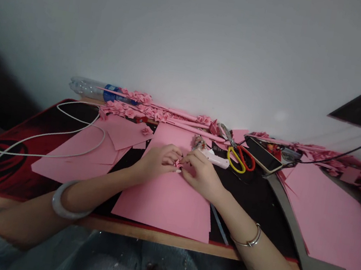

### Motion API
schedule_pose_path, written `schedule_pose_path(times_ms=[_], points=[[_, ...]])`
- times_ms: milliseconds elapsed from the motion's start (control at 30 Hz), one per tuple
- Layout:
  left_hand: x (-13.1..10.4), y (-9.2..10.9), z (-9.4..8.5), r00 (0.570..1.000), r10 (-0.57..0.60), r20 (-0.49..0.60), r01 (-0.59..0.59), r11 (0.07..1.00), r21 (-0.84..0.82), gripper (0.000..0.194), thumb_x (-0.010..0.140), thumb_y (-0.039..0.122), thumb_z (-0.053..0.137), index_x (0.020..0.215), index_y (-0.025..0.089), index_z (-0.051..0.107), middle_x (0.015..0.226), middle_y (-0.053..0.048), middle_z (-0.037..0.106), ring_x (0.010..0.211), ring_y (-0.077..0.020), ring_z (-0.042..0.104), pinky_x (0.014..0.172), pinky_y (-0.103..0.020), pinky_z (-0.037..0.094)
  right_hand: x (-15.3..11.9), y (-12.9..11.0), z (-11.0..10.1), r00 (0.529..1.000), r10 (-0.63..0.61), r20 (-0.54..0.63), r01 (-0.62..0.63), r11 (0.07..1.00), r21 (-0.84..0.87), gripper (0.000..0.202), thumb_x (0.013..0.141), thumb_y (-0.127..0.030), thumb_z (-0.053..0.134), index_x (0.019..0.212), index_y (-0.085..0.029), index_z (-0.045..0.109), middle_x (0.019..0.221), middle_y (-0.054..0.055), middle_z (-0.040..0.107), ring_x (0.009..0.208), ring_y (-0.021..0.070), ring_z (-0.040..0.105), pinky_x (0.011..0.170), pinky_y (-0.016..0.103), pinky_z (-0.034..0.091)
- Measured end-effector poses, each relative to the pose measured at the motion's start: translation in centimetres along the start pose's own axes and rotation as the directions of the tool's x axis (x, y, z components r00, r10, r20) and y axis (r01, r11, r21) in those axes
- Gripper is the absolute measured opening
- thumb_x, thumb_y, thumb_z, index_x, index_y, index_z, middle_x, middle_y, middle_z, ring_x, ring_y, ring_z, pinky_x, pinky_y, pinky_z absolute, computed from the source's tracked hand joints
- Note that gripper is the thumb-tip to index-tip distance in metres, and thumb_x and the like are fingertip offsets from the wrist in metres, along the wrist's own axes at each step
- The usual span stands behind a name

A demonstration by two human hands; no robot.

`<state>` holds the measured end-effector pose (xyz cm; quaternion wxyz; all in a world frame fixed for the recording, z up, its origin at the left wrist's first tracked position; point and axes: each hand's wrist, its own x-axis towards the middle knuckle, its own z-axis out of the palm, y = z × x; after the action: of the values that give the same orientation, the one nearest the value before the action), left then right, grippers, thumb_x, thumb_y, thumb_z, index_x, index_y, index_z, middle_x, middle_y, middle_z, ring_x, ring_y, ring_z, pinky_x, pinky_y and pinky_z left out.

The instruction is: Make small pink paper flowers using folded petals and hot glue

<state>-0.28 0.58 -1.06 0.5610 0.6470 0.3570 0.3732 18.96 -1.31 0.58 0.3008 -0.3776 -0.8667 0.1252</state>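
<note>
Between my fingertips is a small pink paper flower (pixel 178 165), partly hidden by the fingers. My left hand (pixel 159 161) pinches it from the left, and my right hand (pixel 200 170) closes on its right side. Both hands are just above a stack of pink paper sheets (pixel 164 205) at the middle of the desk. Right behind my right hand lies a white glue gun (pixel 217 160). Scissors with yellow and red handles (pixel 240 158) rest to its right, blades toward the wall. A single pink paper rose (pixel 147 130) lies beyond my left hand.
Finished pink paper flowers on stems (pixel 156 114) line the wall beside a clear plastic bottle (pixel 88 87). A white cable (pixel 43 156) loops over sheets and the red-black mat (pixel 2 157) at left. At right are a phone (pixel 262 155) and more pink sheets (pixel 331 218).
</note>
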Motion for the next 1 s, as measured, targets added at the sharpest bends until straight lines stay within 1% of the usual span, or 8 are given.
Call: schedule_pose_path(times_ms=[133,400,567,733,833,933,1000], points=[[0.0,0.0,-0.1,1.000,0.003,0.004,-0.004,1.000,0.007,0.029,0.068,0.013,0.072,0.093,0.019,0.058,0.085,-0.001,0.068,0.079,-0.0149,0.067,0.076,-0.028,0.056,0.0,0.1,0.1,1.000,-0.011,0.003,0.011,1.000,0.002,0.020,0.081,-0.005,0.060,0.093,-0.020,0.060,0.095,0.007,0.060,0.090,0.0229,0.060,0.082,0.037,0.050],[0.1,-0.1,0.0,1.000,0.001,0.015,-0.001,1.000,0.020,0.030,0.068,0.011,0.070,0.094,0.018,0.058,0.084,-0.001,0.068,0.078,-0.0146,0.067,0.075,-0.027,0.056,0.0,0.2,0.3,1.000,-0.003,0.005,0.003,1.000,0.006,0.018,0.079,-0.003,0.061,0.087,-0.018,0.061,0.089,0.006,0.060,0.083,0.0218,0.060,0.075,0.034,0.049],[0.1,-0.3,-0.1,1.000,0.010,0.026,-0.011,0.999,0.033,0.029,0.069,0.013,0.071,0.095,0.018,0.058,0.084,-0.001,0.068,0.079,-0.0150,0.067,0.073,-0.027,0.056,-0.1,0.3,0.4,1.000,-0.009,-0.007,0.010,1.000,0.021,0.017,0.079,-0.001,0.060,0.086,-0.017,0.062,0.087,0.007,0.060,0.081,0.0214,0.059,0.074,0.032,0.048],[0.2,-0.9,-0.1,0.999,-0.001,0.033,0.001,1.000,-0.021,0.032,0.067,0.014,0.074,0.094,0.017,0.059,0.082,0.000,0.066,0.078,-0.0147,0.066,0.075,-0.028,0.055,-0.1,0.3,0.6,1.000,0.008,-0.007,-0.008,0.999,0.032,0.018,0.079,-0.001,0.060,0.086,-0.018,0.061,0.086,0.005,0.060,0.081,0.0206,0.058,0.073,0.032,0.047],[0.3,-0.7,-0.1,0.999,-0.023,0.029,0.026,0.995,-0.094,0.032,0.069,0.021,0.076,0.095,0.017,0.059,0.081,0.000,0.066,0.075,-0.0144,0.066,0.071,-0.028,0.055,0.0,0.3,0.5,0.999,0.038,-0.030,-0.036,0.998,0.049,0.018,0.079,-0.002,0.060,0.083,-0.019,0.061,0.084,0.005,0.059,0.079,0.0203,0.057,0.072,0.031,0.046],[0.4,-0.1,-0.1,0.997,-0.080,0.008,0.080,0.985,-0.153,0.027,0.077,0.033,0.070,0.095,0.016,0.059,0.079,-0.001,0.066,0.070,-0.0135,0.065,0.066,-0.027,0.056,0.1,0.3,0.4,0.996,0.060,-0.067,-0.056,0.996,0.068,0.018,0.079,-0.001,0.058,0.079,-0.019,0.059,0.081,0.004,0.059,0.076,0.0196,0.056,0.071,0.031,0.045],[0.4,0.2,-0.1,0.993,-0.116,0.002,0.115,0.976,-0.187,0.030,0.078,0.038,0.069,0.095,0.016,0.060,0.078,-0.001,0.066,0.069,-0.0134,0.065,0.066,-0.028,0.057,0.1,0.3,0.4,0.994,0.063,-0.089,-0.056,0.995,0.082,0.018,0.080,-0.002,0.057,0.078,-0.019,0.058,0.081,0.004,0.059,0.075,0.0191,0.055,0.071,0.031,0.045]])
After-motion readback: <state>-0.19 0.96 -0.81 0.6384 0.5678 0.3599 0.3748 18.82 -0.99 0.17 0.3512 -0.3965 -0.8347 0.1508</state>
